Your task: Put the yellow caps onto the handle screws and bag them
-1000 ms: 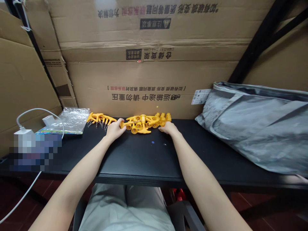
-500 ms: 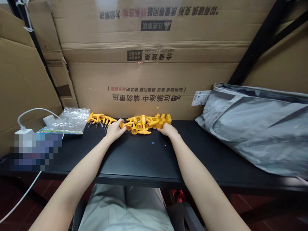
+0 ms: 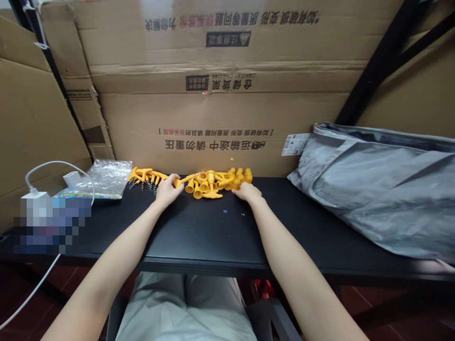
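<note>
My left hand point(image 3: 168, 191) is closed on the yellow T-shaped handle of a corkscrew point(image 3: 178, 183), whose stem points right toward the pile. Just left of this hand lie several more yellow corkscrews point(image 3: 144, 173) with metal spirals showing. Between my hands is a jumble of yellow bell-shaped pieces point(image 3: 198, 192) and handles; one T-handle point(image 3: 212, 194) lies at its front. My right hand point(image 3: 248, 191) has its fingers curled at the pile's right end, against yellow bell-shaped pieces point(image 3: 237, 183); what its fingertips hold, if anything, is hidden. Yellow stub-like ends point(image 3: 248, 172) stand grouped behind it.
A black table point(image 3: 206, 232) carries everything. At left are a clear plastic bag point(image 3: 108, 177), a white charger point(image 3: 35, 203) with a cable, and a blurred-out patch. A large grey bag point(image 3: 377, 189) fills the right. Cardboard point(image 3: 220, 111) walls the back. A small blue disc point(image 3: 225, 211) lies in front.
My left hand has shifted slightly left with the corkscrew, drawing it a little away from the pile. My right hand has hardly moved.
</note>
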The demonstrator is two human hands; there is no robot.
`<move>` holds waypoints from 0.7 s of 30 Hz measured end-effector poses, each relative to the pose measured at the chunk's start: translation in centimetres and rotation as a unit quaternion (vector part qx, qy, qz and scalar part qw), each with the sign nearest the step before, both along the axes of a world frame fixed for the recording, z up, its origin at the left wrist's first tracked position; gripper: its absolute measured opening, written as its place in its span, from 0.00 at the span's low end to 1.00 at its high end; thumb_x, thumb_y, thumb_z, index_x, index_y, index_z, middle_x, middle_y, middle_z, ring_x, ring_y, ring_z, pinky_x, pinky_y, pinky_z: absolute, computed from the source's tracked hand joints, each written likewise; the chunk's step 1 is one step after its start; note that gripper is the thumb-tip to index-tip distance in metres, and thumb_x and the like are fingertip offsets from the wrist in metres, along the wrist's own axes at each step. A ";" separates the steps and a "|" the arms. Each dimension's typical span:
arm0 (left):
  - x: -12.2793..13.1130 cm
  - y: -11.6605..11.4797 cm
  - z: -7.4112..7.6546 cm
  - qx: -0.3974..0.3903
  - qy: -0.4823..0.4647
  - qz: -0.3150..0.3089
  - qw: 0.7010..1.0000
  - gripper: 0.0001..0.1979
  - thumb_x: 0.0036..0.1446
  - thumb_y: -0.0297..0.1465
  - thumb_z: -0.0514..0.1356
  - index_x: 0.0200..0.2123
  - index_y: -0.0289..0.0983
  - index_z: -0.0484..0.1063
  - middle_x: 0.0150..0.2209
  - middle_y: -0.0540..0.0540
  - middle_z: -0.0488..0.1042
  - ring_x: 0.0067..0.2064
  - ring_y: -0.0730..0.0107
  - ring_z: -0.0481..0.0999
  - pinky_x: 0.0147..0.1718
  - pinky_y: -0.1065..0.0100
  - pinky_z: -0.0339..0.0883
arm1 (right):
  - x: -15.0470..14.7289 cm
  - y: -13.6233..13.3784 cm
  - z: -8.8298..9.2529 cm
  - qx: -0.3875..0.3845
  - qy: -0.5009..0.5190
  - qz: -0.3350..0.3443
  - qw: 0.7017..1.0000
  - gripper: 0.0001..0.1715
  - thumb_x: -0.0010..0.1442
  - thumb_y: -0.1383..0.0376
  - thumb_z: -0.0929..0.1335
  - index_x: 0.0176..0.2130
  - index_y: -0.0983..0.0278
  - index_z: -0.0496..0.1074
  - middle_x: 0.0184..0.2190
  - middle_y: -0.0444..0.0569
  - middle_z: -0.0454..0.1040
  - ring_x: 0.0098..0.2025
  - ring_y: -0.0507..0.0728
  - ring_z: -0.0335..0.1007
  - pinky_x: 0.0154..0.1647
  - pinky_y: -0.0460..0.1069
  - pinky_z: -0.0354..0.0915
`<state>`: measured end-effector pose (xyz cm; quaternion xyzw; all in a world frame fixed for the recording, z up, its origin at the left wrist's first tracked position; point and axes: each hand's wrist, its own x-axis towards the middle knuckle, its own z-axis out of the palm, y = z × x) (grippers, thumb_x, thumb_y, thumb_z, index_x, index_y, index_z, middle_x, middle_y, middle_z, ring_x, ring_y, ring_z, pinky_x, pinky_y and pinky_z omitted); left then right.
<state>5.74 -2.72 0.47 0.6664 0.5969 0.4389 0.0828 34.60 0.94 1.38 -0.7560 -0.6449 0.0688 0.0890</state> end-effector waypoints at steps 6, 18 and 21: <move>0.4 0.2 1.2 -0.054 -0.206 -0.040 0.976 0.14 0.48 0.36 0.61 0.39 0.37 0.68 0.24 0.52 0.73 0.23 0.74 0.73 0.23 0.74 0.64 | -0.4 -0.5 0.6 -0.030 0.005 -0.031 0.999 0.25 0.60 0.55 0.66 0.53 0.66 0.70 0.53 0.60 0.71 0.55 0.63 0.68 0.51 0.53 0.65; -2.2 1.9 2.9 -0.033 -0.004 0.014 0.999 0.13 0.50 0.36 0.59 0.40 0.39 0.70 0.28 0.49 0.76 0.30 0.69 0.76 0.31 0.70 0.66 | -0.4 -0.3 0.5 -0.031 -0.003 -0.039 0.999 0.26 0.60 0.55 0.66 0.52 0.68 0.70 0.53 0.61 0.71 0.55 0.63 0.68 0.50 0.52 0.65; -3.8 2.0 3.0 -0.031 0.167 0.062 0.984 0.15 0.53 0.39 0.57 0.43 0.41 0.70 0.33 0.46 0.78 0.37 0.61 0.77 0.37 0.66 0.66 | -0.2 -0.2 0.3 -0.028 0.009 -0.033 0.999 0.25 0.60 0.55 0.66 0.51 0.68 0.71 0.52 0.61 0.72 0.54 0.64 0.68 0.50 0.52 0.65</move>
